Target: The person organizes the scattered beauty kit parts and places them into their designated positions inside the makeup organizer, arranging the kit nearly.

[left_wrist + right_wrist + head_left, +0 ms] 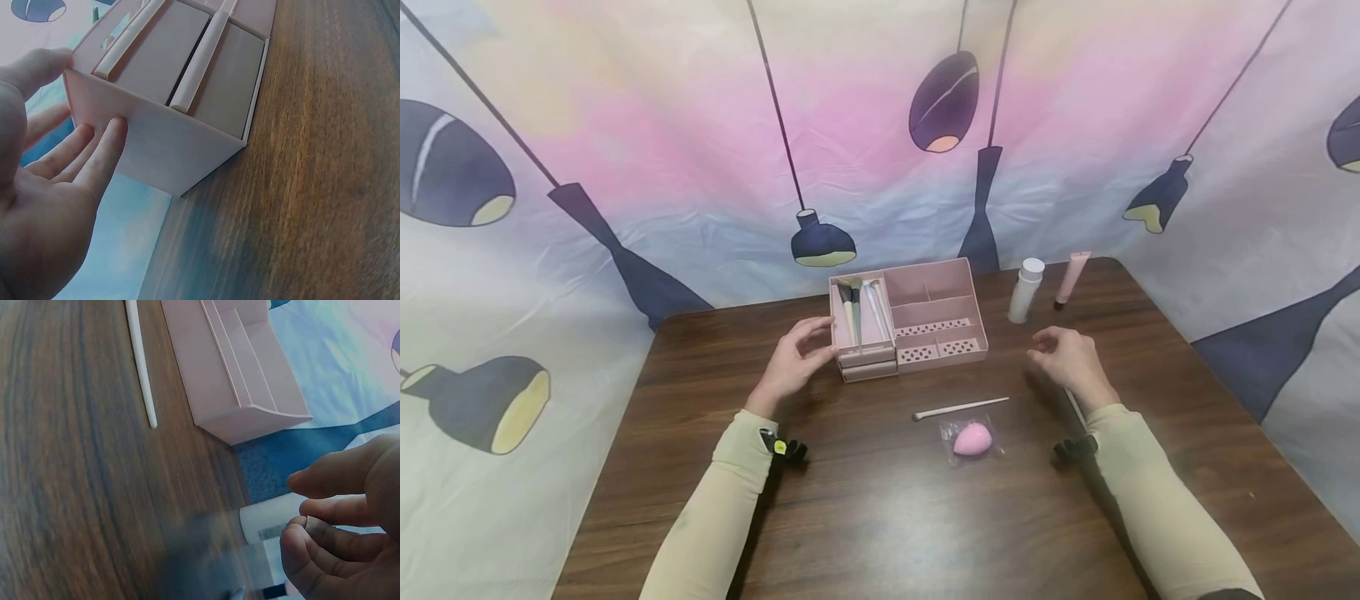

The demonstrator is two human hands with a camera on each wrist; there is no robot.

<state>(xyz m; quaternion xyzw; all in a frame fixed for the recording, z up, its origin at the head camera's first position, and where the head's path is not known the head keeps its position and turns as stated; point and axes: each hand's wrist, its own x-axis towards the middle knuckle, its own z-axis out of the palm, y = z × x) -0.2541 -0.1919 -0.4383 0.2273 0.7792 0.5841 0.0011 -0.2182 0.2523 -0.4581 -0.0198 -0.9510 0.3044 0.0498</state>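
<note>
- Patterned cloth (692,125): hangs behind and along both sides, softly creased, pink, blue and cream, printed with dark hanging lamps.
- Table (842,533): dark brown wood grain with rounded far corners; a pale glare lies toward the near edge.
- Pink organizer (932,287): stands at the table's far side, left of middle, makeup brushes (856,312) lying in its left top tray.
- Left hand (790,358): fingers spread and relaxed, tips touching the organizer's left side.
- Right hand (1070,360): above the table, fingers loosely bent, thumb apart from them, holding nothing.
- White bottle (1026,292): upright, right of the organizer.
- Pink tube (1073,279): just beyond the bottle, dark cap down.
- Pink sponge (973,439): in a clear packet, nearer the person.
- Loose brush (962,407): flat between sponge and organizer.
</note>
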